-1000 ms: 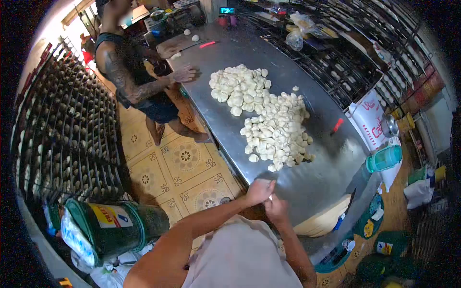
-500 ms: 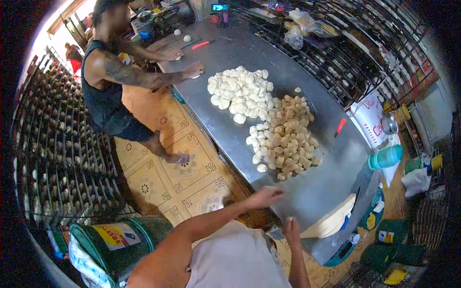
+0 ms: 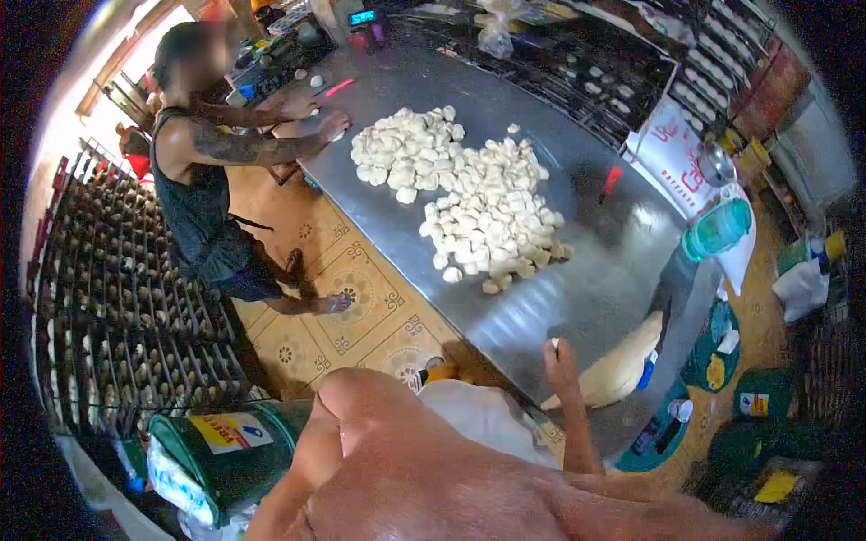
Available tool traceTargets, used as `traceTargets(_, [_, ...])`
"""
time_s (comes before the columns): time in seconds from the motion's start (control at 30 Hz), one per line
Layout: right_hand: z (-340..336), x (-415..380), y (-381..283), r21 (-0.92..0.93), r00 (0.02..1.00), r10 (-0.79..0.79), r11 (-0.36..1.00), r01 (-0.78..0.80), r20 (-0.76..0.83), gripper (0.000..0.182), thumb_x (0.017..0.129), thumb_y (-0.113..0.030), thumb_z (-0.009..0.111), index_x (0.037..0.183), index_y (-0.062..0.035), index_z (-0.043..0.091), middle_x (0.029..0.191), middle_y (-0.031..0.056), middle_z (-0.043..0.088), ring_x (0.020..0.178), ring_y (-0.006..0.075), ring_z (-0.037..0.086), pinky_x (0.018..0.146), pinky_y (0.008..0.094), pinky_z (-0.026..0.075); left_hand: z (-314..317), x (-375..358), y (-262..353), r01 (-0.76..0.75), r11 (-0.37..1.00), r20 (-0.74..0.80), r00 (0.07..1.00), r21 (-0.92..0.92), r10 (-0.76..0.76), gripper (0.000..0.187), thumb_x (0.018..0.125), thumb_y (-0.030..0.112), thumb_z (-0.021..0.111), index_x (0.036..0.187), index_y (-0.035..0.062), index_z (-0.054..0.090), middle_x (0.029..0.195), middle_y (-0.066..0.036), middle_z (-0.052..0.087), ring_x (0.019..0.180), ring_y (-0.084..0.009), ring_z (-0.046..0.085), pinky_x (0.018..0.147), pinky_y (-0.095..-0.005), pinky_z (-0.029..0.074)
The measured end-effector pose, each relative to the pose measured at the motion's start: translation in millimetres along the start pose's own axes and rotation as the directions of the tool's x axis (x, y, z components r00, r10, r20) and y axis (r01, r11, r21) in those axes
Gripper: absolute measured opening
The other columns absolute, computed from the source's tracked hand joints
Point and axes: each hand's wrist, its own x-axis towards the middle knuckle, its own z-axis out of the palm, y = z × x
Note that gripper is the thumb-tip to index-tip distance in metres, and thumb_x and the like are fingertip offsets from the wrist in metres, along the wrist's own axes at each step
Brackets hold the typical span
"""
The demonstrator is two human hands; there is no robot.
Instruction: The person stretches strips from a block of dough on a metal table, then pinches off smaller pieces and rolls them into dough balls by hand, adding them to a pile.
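My right hand (image 3: 560,368) is closed above the near edge of the metal table, left of a long strip of dough (image 3: 622,365). A small whitish spot shows at its fingertips; what it is, I cannot make out. My left arm is bent and very close to the camera, crossing the bottom of the view. My left hand (image 3: 695,509) seems to be at the lower right, its fingers hidden. A large heap of small dough pieces (image 3: 496,212) lies on the table, beyond both hands. Something blue (image 3: 648,370) lies by the dough strip.
Across the metal table (image 3: 595,288), a co-worker (image 3: 194,171) presses dough with both hands. A red-handled tool (image 3: 611,180) and a teal container (image 3: 717,230) are at the right. Racks of dough pieces (image 3: 135,316) line the left, beside a green bucket (image 3: 280,433).
My left arm has swung up from the table edge toward the camera and across to the right. My right hand has moved slightly forward. The view has shifted.
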Motion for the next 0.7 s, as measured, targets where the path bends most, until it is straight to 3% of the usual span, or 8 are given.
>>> traceTargets(0.03, [-8.2, -4.8, 5.1, 0.062, 1.0, 0.017, 0.998, -0.018, 0.013, 0.033, 0.103, -0.033, 0.057, 0.092, -0.0025, 0.054, 0.079, 0.0134, 0.054, 0.072, 0.023, 0.048, 0.068, 0.0404, 0.044, 4.1, 8.6, -13.1, 0.001, 1.0, 0.004, 1.0, -0.007, -0.001, 0.067, 0.097, 0.055, 0.055, 0.136, 0.0006, 0.045, 0.129, -0.017, 0.052, 0.121, -0.0297, 0.05, 0.098, -0.0433, 0.039])
traceTargets(0.07, [-14.2, -8.5, 15.8, 0.063, 1.0, 0.028, 0.998, -0.028, 0.008, 0.033, 0.103, -0.033, 0.057, 0.092, -0.0025, 0.054, 0.079, 0.0134, 0.054, 0.072, 0.023, 0.048, 0.068, 0.0404, 0.044, 7.2, 16.0, -25.7, 0.007, 1.0, 0.006, 1.0, -0.012, -0.007, 0.066, 0.097, 0.054, 0.055, 0.134, 0.0008, 0.046, 0.126, -0.018, 0.053, 0.119, -0.0303, 0.051, 0.096, -0.0437, 0.04])
traceTargets(0.17, [-11.4, -8.0, 56.0, -0.018, 0.996, -0.068, 0.998, 0.068, -0.048, 0.035, 0.098, -0.036, 0.06, 0.093, -0.0014, 0.059, 0.083, 0.0203, 0.065, 0.078, 0.0391, 0.062, 0.073, 0.0493, 0.048, 13.4, 34.2, -56.2, 0.044, 0.999, 0.008, 0.999, -0.023, -0.044, 0.06, 0.096, 0.052, 0.057, 0.128, 0.0013, 0.048, 0.119, -0.018, 0.054, 0.113, -0.0321, 0.053, 0.091, -0.045, 0.041])
traceTargets(0.3, [-25.1, -14.4, 64.4, -0.006, 0.998, 0.064, 0.998, -0.064, -0.006, 0.034, 0.098, -0.035, 0.059, 0.095, -0.0009, 0.059, 0.085, 0.0225, 0.065, 0.079, 0.0448, 0.061, 0.072, 0.0502, 0.049, 18.3, 43.6, -87.4, 0.098, 0.995, 0.008, 0.995, -0.006, -0.098, 0.054, 0.096, 0.049, 0.058, 0.121, 0.0021, 0.052, 0.109, -0.019, 0.056, 0.105, -0.0345, 0.055, 0.085, -0.0466, 0.043])
traceTargets(0.47, [-15.2, -20.3, 86.4, 0.029, 0.968, 0.25, 0.968, -0.251, 0.037, 0.036, 0.098, -0.036, 0.058, 0.099, -0.0002, 0.058, 0.089, 0.023, 0.066, 0.082, 0.0448, 0.063, 0.073, 0.0509, 0.049, 10.4, 33.2, -83.4, 0.121, 0.993, 0.015, 0.993, -0.007, -0.121, 0.046, 0.096, 0.045, 0.06, 0.112, 0.003, 0.056, 0.097, -0.02, 0.059, 0.095, -0.0375, 0.059, 0.077, -0.0486, 0.046])
traceTargets(0.5, [-18.1, -24.6, 83.5, -0.063, 0.973, 0.232, 0.971, -0.232, 0.002, 0.036, 0.098, -0.036, 0.058, 0.1, -0.0007, 0.059, 0.092, 0.0229, 0.066, 0.083, 0.0445, 0.063, 0.074, 0.0508, 0.049, 6.1, 29.8, -81.1, 0.137, 0.99, 0.011, 0.991, 0.02, -0.137, 0.044, 0.096, 0.045, 0.06, 0.11, 0.0032, 0.057, 0.095, -0.02, 0.06, 0.093, -0.0381, 0.059, 0.075, -0.049, 0.046])
traceTargets(0.63, [-11.7, -31.7, 75.9, -0.311, 0.994, 0.033, 0.948, -0.064, -0.104, 0.035, 0.099, -0.036, 0.056, 0.104, -0.002, 0.061, 0.098, 0.0223, 0.066, 0.088, 0.0409, 0.064, 0.075, 0.0499, 0.049, -30.0, 1.8, -65.1, 0.231, 0.92, -0.148, 0.97, 0.318, -0.193, 0.039, 0.095, 0.042, 0.062, 0.103, 0.0039, 0.061, 0.085, -0.02, 0.062, 0.085, -0.0405, 0.062, 0.068, -0.0507, 0.048])
traceTargets(0.7, [-16.8, -55.1, 91.8, -0.303, 0.979, -0.05, 0.953, -0.013, -0.2, 0.033, 0.1, -0.034, 0.055, 0.106, -0.0022, 0.062, 0.1, 0.0218, 0.065, 0.091, 0.038, 0.063, 0.076, 0.0492, 0.05, -61.3, -17.1, -62.0, 0.384, 0.708, -0.261, 0.923, 0.593, -0.283, 0.036, 0.095, 0.04, 0.062, 0.099, 0.0043, 0.063, 0.08, -0.021, 0.063, 0.081, -0.0417, 0.063, 0.065, -0.0515, 0.049])
